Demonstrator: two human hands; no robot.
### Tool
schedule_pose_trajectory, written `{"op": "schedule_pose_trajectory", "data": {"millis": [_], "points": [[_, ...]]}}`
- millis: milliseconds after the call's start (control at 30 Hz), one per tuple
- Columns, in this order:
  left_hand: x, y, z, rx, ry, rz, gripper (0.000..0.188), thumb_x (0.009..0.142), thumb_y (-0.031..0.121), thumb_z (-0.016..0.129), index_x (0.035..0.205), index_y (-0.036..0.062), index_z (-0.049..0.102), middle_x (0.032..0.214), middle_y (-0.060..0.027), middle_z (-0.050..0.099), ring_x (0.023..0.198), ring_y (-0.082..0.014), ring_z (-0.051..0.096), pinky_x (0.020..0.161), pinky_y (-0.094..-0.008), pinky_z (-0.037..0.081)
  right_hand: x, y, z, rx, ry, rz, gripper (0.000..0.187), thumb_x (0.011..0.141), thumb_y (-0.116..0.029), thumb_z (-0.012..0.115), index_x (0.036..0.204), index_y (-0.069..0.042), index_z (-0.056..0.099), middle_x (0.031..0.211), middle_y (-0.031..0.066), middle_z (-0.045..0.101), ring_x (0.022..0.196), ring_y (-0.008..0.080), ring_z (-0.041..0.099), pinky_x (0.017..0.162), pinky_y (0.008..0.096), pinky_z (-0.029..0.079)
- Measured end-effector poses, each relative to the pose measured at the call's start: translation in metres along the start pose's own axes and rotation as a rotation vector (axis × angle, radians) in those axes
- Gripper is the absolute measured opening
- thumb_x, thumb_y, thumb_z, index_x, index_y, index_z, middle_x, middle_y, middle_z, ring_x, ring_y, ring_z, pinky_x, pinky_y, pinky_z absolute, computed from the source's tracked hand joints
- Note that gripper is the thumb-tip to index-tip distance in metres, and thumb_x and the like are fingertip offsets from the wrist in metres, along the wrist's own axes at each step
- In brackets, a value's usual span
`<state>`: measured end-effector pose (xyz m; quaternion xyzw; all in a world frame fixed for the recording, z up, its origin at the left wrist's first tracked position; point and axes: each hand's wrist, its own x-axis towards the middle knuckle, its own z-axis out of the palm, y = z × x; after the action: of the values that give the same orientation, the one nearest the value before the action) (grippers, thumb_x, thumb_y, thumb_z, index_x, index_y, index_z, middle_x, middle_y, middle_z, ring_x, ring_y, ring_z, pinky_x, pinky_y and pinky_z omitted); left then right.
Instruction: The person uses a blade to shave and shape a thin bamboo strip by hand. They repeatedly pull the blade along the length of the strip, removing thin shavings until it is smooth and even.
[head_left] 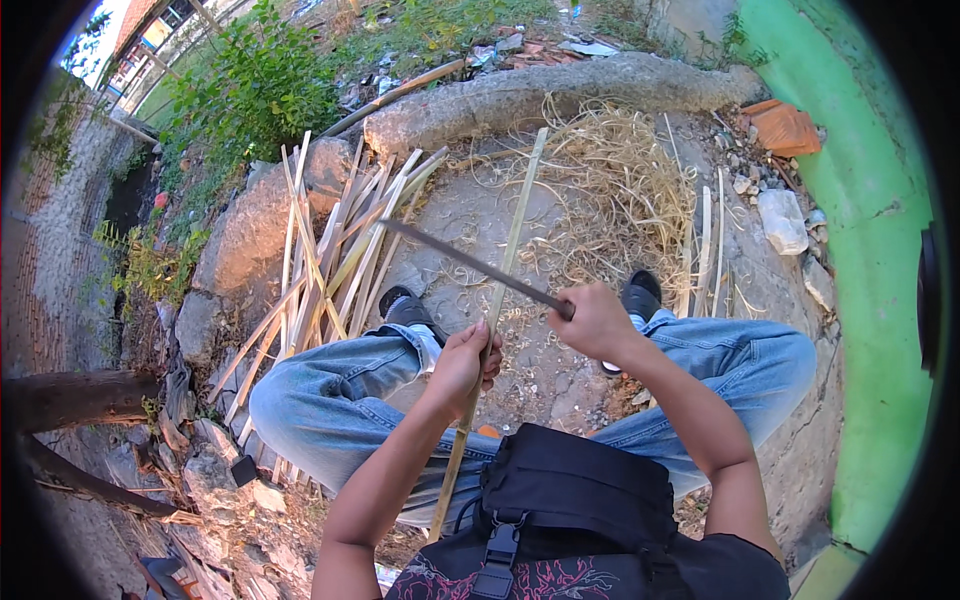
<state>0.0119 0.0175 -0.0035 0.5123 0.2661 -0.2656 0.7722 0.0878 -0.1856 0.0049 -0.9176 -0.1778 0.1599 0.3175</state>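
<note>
Between my knees, my left hand (466, 368) is closed around a long, thin bamboo strip (517, 225). The strip runs from my lap up and away toward the stone edge. My right hand (594, 322) grips the near end of a long, dark, narrow knife (470, 264). Its blade points to the far left and crosses the strip beyond my left hand; whether the two touch, I cannot tell. Left of my feet lies a loose pile of split bamboo strips (335, 255). Pale curled shavings (625, 185) are heaped at the far right.
A rough stone curb (560, 95) borders the ground ahead. On the right stands a green wall (870, 300), with rubble and a whitish block (782, 222) along its foot. A black bag (575, 480) rests at my waist. Dark logs (85, 398) lie at the left.
</note>
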Motion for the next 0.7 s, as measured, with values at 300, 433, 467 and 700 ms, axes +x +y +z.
{"op": "schedule_pose_trajectory", "data": {"millis": [300, 433, 467, 700], "points": [[0.0, -0.01, 0.012, 0.086, 0.151, 0.103, 0.034, 0.1, 0.035, 0.042, 0.075, 0.0123, 0.043, 0.054, 0.0052, 0.031, 0.043, -0.0059, 0.028, 0.039, -0.0228, 0.019, -0.013, 0.001, 0.028, -0.115, -0.147, -0.042, 0.023, 0.073, -0.024, 0.063, 0.073, -0.002, 0.067, 0.068, 0.0207, 0.064, 0.069, 0.0372, 0.065, 0.069, 0.0453, 0.052], [0.002, -0.011, 0.01, 0.127, 0.171, 0.186, 0.037, 0.1, 0.038, 0.041, 0.073, 0.0132, 0.04, 0.055, 0.0058, 0.029, 0.043, -0.0051, 0.029, 0.039, -0.0223, 0.019, -0.005, 0.007, 0.032, -0.156, -0.054, -0.03, 0.021, 0.074, -0.022, 0.062, 0.075, -0.002, 0.068, 0.068, 0.0204, 0.064, 0.069, 0.0369, 0.065, 0.069, 0.0443, 0.053], [-0.001, -0.011, 0.011, 0.129, 0.172, 0.185, 0.037, 0.1, 0.038, 0.041, 0.073, 0.0132, 0.04, 0.055, 0.0058, 0.029, 0.043, -0.0051, 0.029, 0.039, -0.0223, 0.019, -0.001, 0.007, 0.031, -0.162, -0.012, -0.061, 0.021, 0.074, -0.021, 0.062, 0.076, -0.002, 0.069, 0.068, 0.0204, 0.064, 0.069, 0.0371, 0.065, 0.069, 0.0441, 0.053], [-0.012, -0.027, 0.014, 0.166, 0.029, 0.088, 0.039, 0.1, 0.041, 0.04, 0.074, 0.0117, 0.042, 0.057, 0.0061, 0.03, 0.045, -0.0047, 0.029, 0.04, -0.0217, 0.021, 0.053, 0.166, -0.016, -0.124, 0.368, 0.508, 0.027, 0.075, -0.02, 0.06, 0.076, 0.006, 0.066, 0.067, 0.0236, 0.063, 0.064, 0.0351, 0.064, 0.063, 0.0424, 0.051]]}}
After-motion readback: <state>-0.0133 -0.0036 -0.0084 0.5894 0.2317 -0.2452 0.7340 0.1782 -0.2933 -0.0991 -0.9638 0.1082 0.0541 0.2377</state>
